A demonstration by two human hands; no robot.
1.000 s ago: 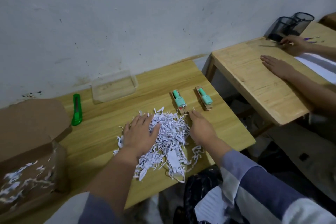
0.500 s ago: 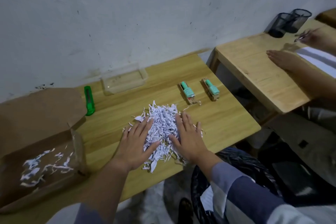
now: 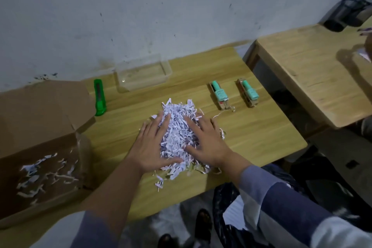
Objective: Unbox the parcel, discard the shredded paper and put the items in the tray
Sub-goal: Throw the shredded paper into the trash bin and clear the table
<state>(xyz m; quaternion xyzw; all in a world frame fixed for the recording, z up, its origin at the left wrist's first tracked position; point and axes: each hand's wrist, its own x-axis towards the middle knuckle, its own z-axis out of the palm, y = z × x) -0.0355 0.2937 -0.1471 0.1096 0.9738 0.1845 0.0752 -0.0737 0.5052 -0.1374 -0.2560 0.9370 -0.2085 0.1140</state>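
While the head camera is looking down over the wooden table (image 3: 251, 139), we are pressing both palms against a heap of shredded paper (image 3: 178, 135) near the table's front edge. Our left hand (image 3: 154, 147) is lying on the heap's left flank with its fingers straight and spread, the thumb reaching under the near side of the pile. Our right hand (image 3: 207, 143) is lying on the right flank in the same way, fingers extended and slightly fanned, gripping nothing. The paper is bulging up between the two hands, and a few loose strips are trailing toward the table's front edge.

Beyond the heap, to the right, two small teal bottles are lying side by side in open cardboard sleeves: the nearer one (image 3: 219, 93) and the farther right one (image 3: 249, 91), apart from each other. A clear plastic tray (image 3: 167, 66) is sitting against the wall, behind the heap. Just left of it a green utility knife (image 3: 99, 97) is lying on the table. The opened cardboard box (image 3: 44, 127) is standing at the far left, with stray shreds (image 3: 42, 175) inside it. A black bag (image 3: 225, 207) is showing below the table edge.
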